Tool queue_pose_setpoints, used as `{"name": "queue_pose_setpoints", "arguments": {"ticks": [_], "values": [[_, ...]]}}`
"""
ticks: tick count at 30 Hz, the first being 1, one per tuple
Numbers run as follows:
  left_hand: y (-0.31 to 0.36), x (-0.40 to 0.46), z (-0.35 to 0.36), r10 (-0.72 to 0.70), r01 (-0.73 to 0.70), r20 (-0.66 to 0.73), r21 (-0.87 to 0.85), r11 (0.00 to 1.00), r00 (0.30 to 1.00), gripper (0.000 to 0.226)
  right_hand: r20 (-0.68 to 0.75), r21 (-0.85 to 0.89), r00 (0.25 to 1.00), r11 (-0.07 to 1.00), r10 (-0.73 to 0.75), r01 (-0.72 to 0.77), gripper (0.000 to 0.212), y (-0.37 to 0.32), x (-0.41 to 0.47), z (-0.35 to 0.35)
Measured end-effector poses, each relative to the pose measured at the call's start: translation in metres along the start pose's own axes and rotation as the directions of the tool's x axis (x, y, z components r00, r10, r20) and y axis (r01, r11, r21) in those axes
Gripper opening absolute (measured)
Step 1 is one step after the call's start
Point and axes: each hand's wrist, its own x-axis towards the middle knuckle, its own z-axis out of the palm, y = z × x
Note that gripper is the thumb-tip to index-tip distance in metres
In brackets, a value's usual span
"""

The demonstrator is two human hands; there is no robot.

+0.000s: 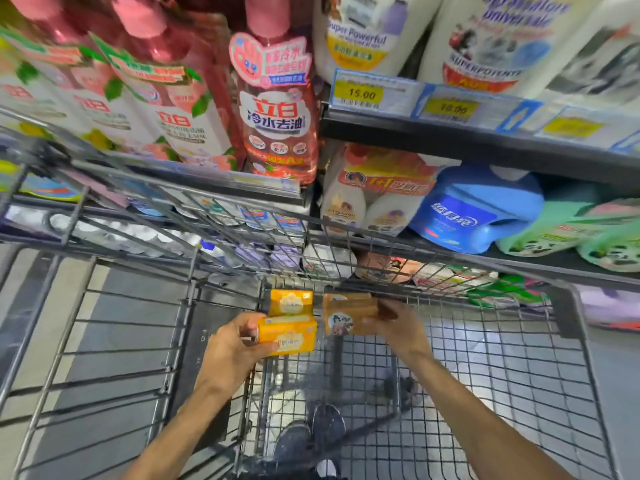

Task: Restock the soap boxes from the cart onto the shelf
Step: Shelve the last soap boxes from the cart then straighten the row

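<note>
My left hand [231, 351] grips a yellow soap box [289, 336] inside the wire cart [571, 358]. Just behind it a second yellow soap box [291, 301] stands at the cart's far end. My right hand [398, 327] holds an orange-brown soap box [346, 315] with a round picture on its face, to the right of the yellow ones. Both arms reach down into the cart basket. The shelf [450, 140] rises directly beyond the cart.
Pink and white detergent bottles [277, 109] fill the upper left shelf; big white jugs [485, 39] sit above yellow price tags [362, 93]. A blue jug [478, 209] and green pouches [571, 233] lie on the lower right shelf. My shoes [311, 438] show through the cart floor.
</note>
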Motion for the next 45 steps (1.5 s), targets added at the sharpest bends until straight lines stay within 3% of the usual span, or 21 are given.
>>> {"name": "queue_pose_setpoints", "arguments": {"ticks": [5, 8, 11, 13, 17, 19, 24, 28, 31, 33, 37, 39, 42, 45], "values": [[0.043, -0.023, -0.003, 0.077, -0.077, 0.019, -0.024, 0.997, 0.997, 0.050, -0.080, 0.232, 0.997, 0.972, -0.003, 0.022, 0.042, -0.015, -0.053, -0.047], [0.093, -0.051, -0.006, 0.150, -0.146, 0.072, -0.050, 0.988, 0.986, 0.049, -0.152, 0.238, 0.985, 0.965, -0.077, 0.112, 0.031, -0.038, -0.112, -0.086], [0.151, -0.086, -0.009, 0.229, -0.231, 0.129, -0.003, 0.973, 0.965, 0.046, -0.281, 0.262, 0.957, 0.953, -0.076, 0.153, 0.051, -0.049, -0.175, -0.138], [0.196, -0.110, -0.005, 0.289, -0.296, 0.143, 0.035, 0.954, 0.947, 0.043, -0.332, 0.249, 0.937, 0.948, -0.109, 0.198, 0.052, -0.058, -0.222, -0.176], [0.291, -0.167, 0.022, 0.420, -0.446, 0.236, 0.067, 0.892, 0.876, 0.041, -0.492, 0.256, 0.867, 0.940, -0.075, 0.226, 0.040, -0.069, -0.318, -0.252], [0.335, -0.192, 0.042, 0.475, -0.518, 0.310, 0.070, 0.853, 0.824, 0.043, -0.579, 0.236, 0.814, 0.943, -0.056, 0.233, 0.037, -0.063, -0.367, -0.289], [0.438, -0.258, 0.118, 0.614, -0.694, 0.448, 0.018, 0.720, 0.650, 0.047, -0.761, 0.285, 0.649, 0.913, 0.030, 0.292, 0.070, -0.030, -0.483, -0.373], [0.505, -0.313, 0.203, 0.666, -0.763, 0.550, -0.077, 0.641, 0.504, 0.050, -0.853, 0.317, 0.507, 0.893, 0.121, 0.319, 0.070, 0.008, -0.560, -0.426], [0.541, -0.355, 0.274, 0.673, -0.787, 0.624, -0.144, 0.600, 0.398, 0.061, -0.891, 0.320, 0.423, 0.889, 0.164, 0.328, 0.052, 0.048, -0.607, -0.466], [0.561, -0.382, 0.324, 0.666, -0.795, 0.660, -0.167, 0.582, 0.349, 0.061, -0.912, 0.316, 0.364, 0.890, 0.189, 0.328, 0.052, 0.074, -0.632, -0.496], [0.595, -0.440, 0.424, 0.684, -0.796, 0.688, -0.262, 0.545, 0.242, 0.058, -0.933, 0.321, 0.278, 0.875, 0.228, 0.362, 0.063, 0.133, -0.680, -0.564], [0.609, -0.472, 0.469, 0.691, -0.797, 0.696, -0.299, 0.524, 0.194, 0.060, -0.936, 0.331, 0.253, 0.861, 0.246, 0.387, 0.055, 0.161, -0.703, -0.598], [0.631, -0.514, 0.536, 0.690, -0.787, 0.709, -0.340, 0.514, 0.144, 0.045, -0.944, 0.325, 0.201, 0.850, 0.262, 0.414, 0.043, 0.193, -0.734, -0.648], [0.659, -0.543, 0.596, 0.696, -0.784, 0.712, -0.379, 0.491, 0.092, 0.043, -0.940, 0.341, 0.175, 0.842, 0.294, 0.418, 0.046, 0.226, -0.757, -0.699]]}}
